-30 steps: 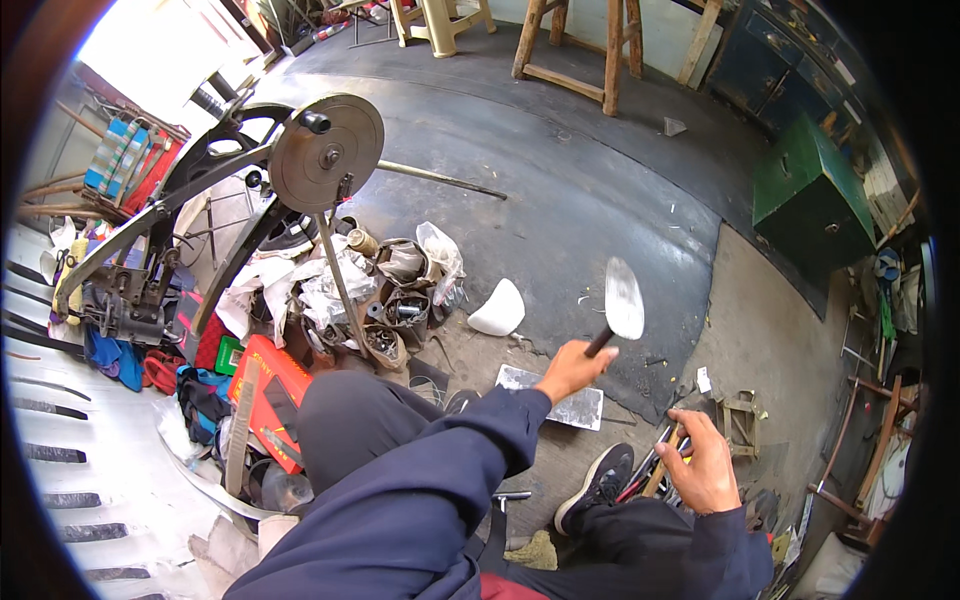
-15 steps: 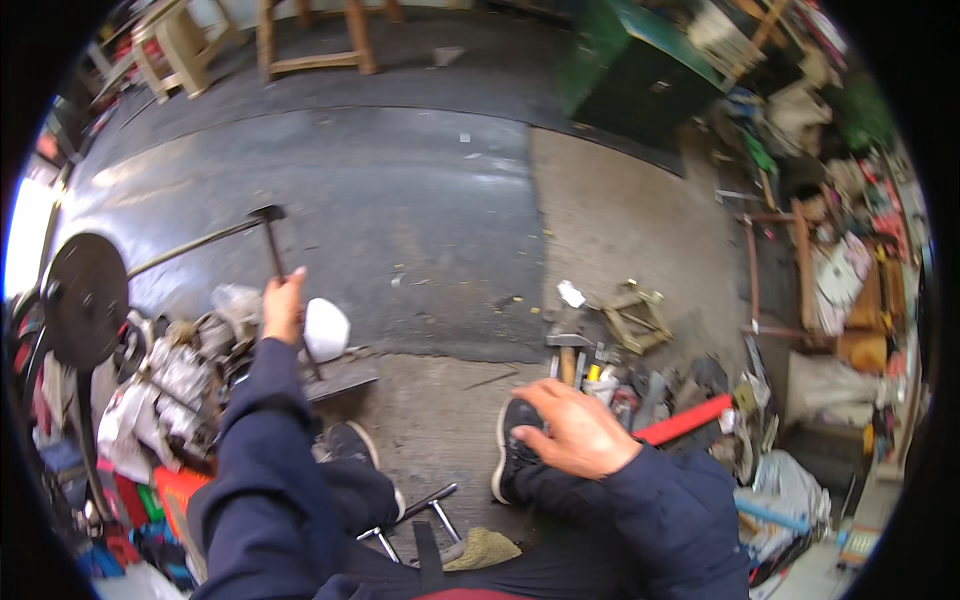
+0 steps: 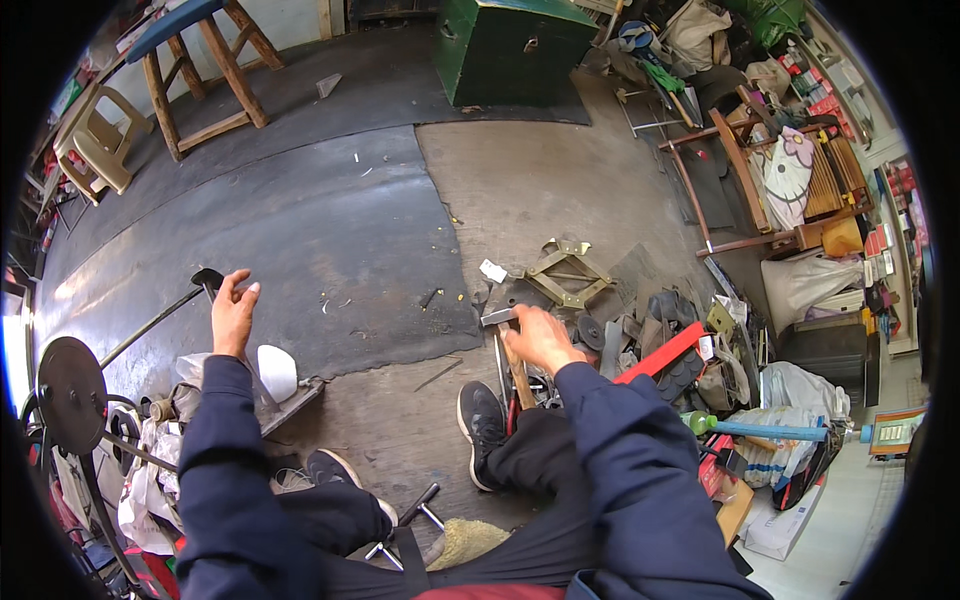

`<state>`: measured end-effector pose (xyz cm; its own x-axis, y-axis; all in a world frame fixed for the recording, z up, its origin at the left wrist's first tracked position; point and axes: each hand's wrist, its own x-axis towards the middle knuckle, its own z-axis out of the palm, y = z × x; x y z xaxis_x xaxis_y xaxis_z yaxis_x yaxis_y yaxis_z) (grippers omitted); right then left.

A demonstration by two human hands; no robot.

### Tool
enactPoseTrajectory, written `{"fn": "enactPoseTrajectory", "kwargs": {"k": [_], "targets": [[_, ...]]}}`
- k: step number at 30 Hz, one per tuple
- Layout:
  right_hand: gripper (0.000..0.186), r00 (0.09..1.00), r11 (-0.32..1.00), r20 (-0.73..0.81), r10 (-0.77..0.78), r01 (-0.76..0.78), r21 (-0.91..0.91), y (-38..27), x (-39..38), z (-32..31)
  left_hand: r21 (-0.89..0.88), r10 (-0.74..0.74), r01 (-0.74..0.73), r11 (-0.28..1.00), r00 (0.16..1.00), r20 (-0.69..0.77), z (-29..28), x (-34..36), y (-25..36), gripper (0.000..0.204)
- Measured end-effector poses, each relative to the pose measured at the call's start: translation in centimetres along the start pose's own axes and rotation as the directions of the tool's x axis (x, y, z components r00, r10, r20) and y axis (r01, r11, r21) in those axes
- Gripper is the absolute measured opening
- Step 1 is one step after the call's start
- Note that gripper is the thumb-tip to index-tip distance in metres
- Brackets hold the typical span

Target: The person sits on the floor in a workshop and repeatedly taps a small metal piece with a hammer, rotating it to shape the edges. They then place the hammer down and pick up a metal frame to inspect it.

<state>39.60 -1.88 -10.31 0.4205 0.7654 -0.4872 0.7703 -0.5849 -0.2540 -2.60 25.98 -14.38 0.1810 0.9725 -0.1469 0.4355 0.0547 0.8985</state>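
My left hand (image 3: pixel 232 318) is raised beside the top of a dark metal upright with a flat head (image 3: pixel 207 278). Its fingers are apart and nothing shows in them. Below it, a white rounded piece (image 3: pixel 277 373) stands by the metal base plate (image 3: pixel 293 407). My right hand (image 3: pixel 543 342) is closed around a hammer (image 3: pixel 518 375) just under its grey head, the wooden handle slanting down toward my right shoe (image 3: pixel 482 430). Part of the grip is hidden beneath the palm.
A brass-coloured scissor jack (image 3: pixel 567 275) lies beyond my right hand. Tools and a red bar (image 3: pixel 662 352) are heaped to its right. At the left stands a round dark disc (image 3: pixel 71 393) on a frame. A green chest (image 3: pixel 510 55) stands at the back.
My left hand has let go of the metal upright and opened beside its top. My right hand has moved from above my right knee forward to the hammer and closed on it. The view has turned right.
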Motion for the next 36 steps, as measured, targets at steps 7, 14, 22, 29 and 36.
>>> {"fn": "enactPoseTrajectory", "kwargs": {"k": [7,14,22,29,36], "targets": [[0.057,0.920,0.907,-0.197,0.338,-0.263,0.329,4.9,6.3,2.9,0.258,0.215,-0.322,0.911,0.904,0.371,-0.4,-15.0,15.8,0.031],[0.055,0.842,0.904,-0.329,0.427,-0.395,0.164,10.3,11.2,4.9,0.281,-0.030,-0.179,0.943,0.795,0.606,5.5,-23.3,17.3,0.037],[0.059,0.916,0.923,-0.218,0.335,-0.366,-0.119,15.7,14.7,7.0,0.251,-0.087,-0.092,0.964,0.779,0.621,5.9,-21.2,16.9,0.039],[0.048,0.948,0.947,-0.195,0.253,-0.284,-0.151,16.1,15.1,6.6,0.195,-0.019,-0.154,0.969,0.734,0.679,5.2,-21.2,16.3,0.042],[0.033,0.978,0.953,-0.157,0.133,-0.170,-0.252,9.7,13.2,1.5,0.174,0.007,-0.172,0.969,0.730,0.683,4.2,-22.7,15.9,0.038]]}}
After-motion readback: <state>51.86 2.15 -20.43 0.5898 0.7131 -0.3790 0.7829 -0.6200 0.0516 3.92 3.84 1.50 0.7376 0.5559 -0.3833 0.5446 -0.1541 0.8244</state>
